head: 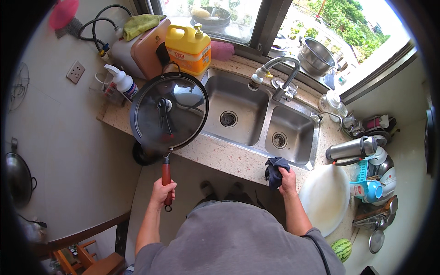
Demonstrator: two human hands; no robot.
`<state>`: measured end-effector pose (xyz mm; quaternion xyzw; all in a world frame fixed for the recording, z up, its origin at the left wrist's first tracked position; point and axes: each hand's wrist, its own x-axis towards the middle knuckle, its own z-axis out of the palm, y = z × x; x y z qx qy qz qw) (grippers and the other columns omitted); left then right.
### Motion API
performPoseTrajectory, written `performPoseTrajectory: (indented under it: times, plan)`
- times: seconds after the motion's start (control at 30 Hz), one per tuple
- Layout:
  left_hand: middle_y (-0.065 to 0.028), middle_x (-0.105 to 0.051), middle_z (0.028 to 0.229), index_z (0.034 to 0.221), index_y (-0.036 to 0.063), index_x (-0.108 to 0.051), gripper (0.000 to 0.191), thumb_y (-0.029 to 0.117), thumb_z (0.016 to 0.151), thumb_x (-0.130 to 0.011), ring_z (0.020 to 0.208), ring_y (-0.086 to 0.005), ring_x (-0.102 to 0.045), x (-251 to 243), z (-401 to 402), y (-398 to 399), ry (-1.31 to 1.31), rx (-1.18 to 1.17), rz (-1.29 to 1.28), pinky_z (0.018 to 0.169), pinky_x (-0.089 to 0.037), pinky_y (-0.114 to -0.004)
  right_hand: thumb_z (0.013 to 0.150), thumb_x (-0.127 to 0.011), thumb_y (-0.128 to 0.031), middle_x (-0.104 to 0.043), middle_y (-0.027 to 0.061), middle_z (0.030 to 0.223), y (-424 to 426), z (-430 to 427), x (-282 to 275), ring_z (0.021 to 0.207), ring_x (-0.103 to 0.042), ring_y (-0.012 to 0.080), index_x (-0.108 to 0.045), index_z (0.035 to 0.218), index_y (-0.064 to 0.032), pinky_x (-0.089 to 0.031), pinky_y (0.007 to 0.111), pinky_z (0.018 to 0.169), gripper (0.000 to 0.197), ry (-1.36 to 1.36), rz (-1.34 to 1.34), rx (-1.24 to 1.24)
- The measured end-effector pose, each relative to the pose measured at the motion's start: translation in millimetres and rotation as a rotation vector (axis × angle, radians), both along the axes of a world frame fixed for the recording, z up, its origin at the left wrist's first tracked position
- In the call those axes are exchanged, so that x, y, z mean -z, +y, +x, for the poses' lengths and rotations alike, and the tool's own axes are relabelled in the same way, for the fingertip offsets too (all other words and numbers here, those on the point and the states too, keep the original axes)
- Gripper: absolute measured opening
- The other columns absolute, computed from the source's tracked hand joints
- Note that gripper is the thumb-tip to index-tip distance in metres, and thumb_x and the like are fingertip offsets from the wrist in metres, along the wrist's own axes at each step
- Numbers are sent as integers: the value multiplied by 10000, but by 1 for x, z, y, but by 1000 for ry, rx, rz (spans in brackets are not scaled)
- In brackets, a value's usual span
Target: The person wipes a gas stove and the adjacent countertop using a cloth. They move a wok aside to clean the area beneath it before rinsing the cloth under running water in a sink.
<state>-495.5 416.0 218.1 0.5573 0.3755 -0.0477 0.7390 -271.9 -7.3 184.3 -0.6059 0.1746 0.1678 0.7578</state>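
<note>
My left hand (163, 191) grips the red-brown handle (166, 175) of a dark wok. A glass lid (187, 113) with a black knob covers the wok, and its inside looks steamy. The covered wok is at the left end of the stone counter (223, 158), beside the sink's large basin; whether it rests on the counter cannot be told. In my right hand (288, 180) is a crumpled dark blue cloth (276, 170), held at the counter's front edge by the small basin.
A steel double sink (240, 127) with a curved faucet (292, 68) lies ahead. Behind the wok stands a yellow detergent jug (189, 46); a white pump bottle (123, 80) is left of it. Rightward are a round white cutting board (325, 199), a steel thermos (350, 150) and a watermelon (341, 250).
</note>
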Motion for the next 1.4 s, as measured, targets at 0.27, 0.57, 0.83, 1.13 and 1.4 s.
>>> performPoseTrajectory:
  times: [0.27, 0.57, 0.83, 1.13, 1.4]
  plan:
    - [-108, -608, 868, 1133, 3, -472, 437, 369, 921, -584, 684, -146, -620, -9, -9, 28, 65, 21, 18, 595, -543, -273, 957, -453, -215, -622, 195, 1090, 33, 53, -50, 946, -640, 318, -527, 1174, 37, -546, 452, 821, 341, 37, 440, -91]
    - [-120, -615, 980, 1191, -46, -511, 420, 233, 903, -633, 824, -141, -602, -78, 12, -23, 302, -104, 1145, 723, -498, -252, 1000, -314, -422, -569, 174, 1233, 69, 155, -35, 1112, -570, 322, -486, 1258, -27, -466, 461, 950, 502, 224, 773, -308]
    - [-248, -439, 1270, 1347, -56, -321, 646, 402, 941, -527, 1093, -333, -539, -24, 213, -141, 15, 31, -369, 856, -517, -461, 974, -312, -514, -585, 169, 1213, 110, 186, -24, 1058, -596, 339, -495, 1262, -54, -491, 477, 888, 574, 359, 869, -531]
    - [-158, -484, 1242, 1285, 53, -426, 703, 632, 886, -444, 1154, -315, -488, 43, 328, -163, -74, -78, -696, 968, -403, -534, 978, -361, -475, -607, 163, 1182, 123, 202, 6, 1048, -616, 284, -523, 1226, -5, -481, 403, 945, 555, 380, 689, -511]
    - [-115, -603, 1121, 1157, 68, -537, 295, 283, 986, -431, 1017, -231, -610, 92, 358, -150, -82, -84, -805, 929, -491, -410, 795, -671, -336, -663, 214, 831, 152, 201, -5, 778, -656, 274, -646, 897, 89, -501, 370, 708, 439, -99, -521, -843]
